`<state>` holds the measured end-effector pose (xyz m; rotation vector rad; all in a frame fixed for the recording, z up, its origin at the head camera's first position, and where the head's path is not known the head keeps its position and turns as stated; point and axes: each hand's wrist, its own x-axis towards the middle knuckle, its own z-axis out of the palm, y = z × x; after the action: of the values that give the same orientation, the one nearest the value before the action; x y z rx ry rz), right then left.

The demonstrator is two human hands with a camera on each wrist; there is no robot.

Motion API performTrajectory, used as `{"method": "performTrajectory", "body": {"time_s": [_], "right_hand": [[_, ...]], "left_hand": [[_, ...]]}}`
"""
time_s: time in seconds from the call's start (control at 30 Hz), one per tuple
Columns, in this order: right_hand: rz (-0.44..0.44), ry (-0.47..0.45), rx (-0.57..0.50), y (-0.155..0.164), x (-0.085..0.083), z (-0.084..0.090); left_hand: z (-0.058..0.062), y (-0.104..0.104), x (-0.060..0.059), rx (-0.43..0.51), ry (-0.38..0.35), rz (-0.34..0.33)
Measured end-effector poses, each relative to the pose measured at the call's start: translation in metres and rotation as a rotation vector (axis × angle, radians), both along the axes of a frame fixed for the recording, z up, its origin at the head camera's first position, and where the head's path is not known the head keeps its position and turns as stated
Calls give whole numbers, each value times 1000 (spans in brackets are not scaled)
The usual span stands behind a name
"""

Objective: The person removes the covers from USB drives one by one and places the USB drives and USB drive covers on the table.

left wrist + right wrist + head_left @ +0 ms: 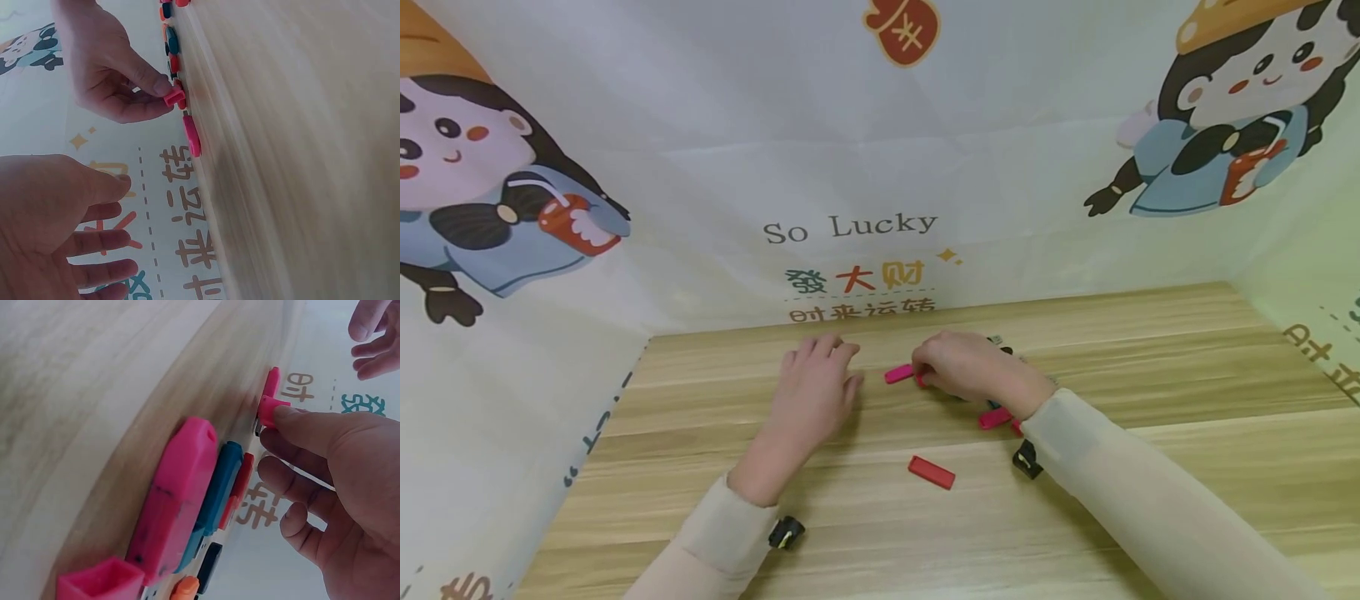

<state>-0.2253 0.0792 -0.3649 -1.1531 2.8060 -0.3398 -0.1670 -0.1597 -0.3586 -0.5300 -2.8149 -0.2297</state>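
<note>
My right hand (958,362) pinches a small hollow pink cap (270,411) between thumb and fingertips. Right by the cap lies a pink USB stick (898,374) on the table, and a bit of metal shows at its near end in the right wrist view. My left hand (816,387) hovers left of that stick, fingers spread and holding nothing; its palm shows in the left wrist view. Under and behind the right forearm are another pink stick (175,494), a teal one (222,481), a red one (239,487) and a loose pink cap (100,581).
A red piece (932,472) lies alone on the wooden table (850,550), nearer me. Orange (185,587) and black (210,565) pieces sit beside the teal stick. Printed cloth (850,167) walls the table at the back and sides. The right arm partly covers the pile.
</note>
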Motion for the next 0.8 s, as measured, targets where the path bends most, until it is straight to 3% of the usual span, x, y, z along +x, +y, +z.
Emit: {"method": "performTrajectory", "body": {"time_s": [0.37, 0.8], "right_hand": [[2, -21, -4, -1, -2, -4], [7, -49, -41, -3, -6, -7]], "left_hand": [[1, -5, 3, -4, 27, 1], [3, -3, 3, -6, 9, 4]]}}
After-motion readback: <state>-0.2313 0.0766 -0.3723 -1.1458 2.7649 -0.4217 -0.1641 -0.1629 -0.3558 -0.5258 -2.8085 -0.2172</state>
